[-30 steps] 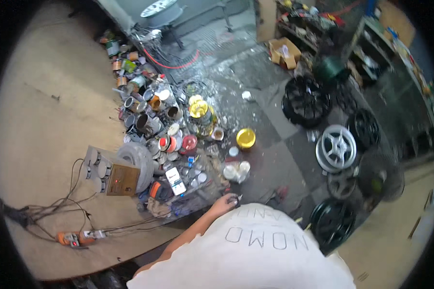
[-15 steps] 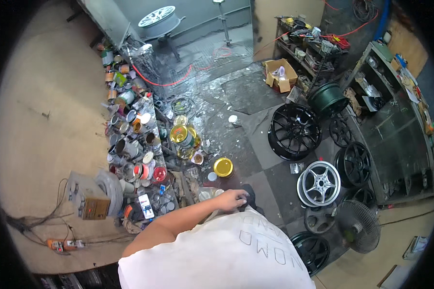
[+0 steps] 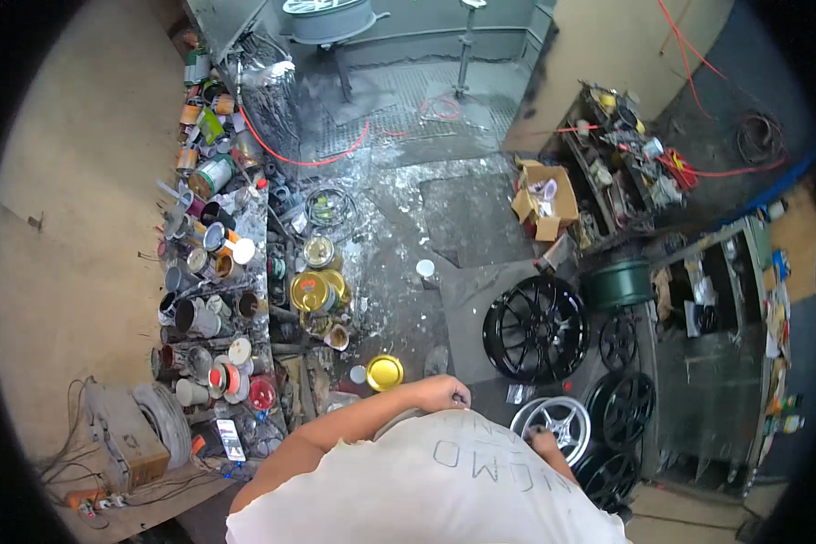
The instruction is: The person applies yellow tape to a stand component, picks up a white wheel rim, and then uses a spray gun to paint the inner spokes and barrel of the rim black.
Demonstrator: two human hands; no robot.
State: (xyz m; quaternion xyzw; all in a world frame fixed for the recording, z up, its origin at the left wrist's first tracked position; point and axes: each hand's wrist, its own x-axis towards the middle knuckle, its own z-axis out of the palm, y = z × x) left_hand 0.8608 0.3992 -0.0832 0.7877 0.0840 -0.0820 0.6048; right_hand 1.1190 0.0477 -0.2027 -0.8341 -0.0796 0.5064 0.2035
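While the view has swung since a second ago, the left hand (image 3: 444,393) stays curled over a small dark object, kind unclear, at the chest. Yellow lid (image 3: 384,372) lies just left of it. Right hand (image 3: 544,442) near the silver wheel (image 3: 555,420); grip not discernible.
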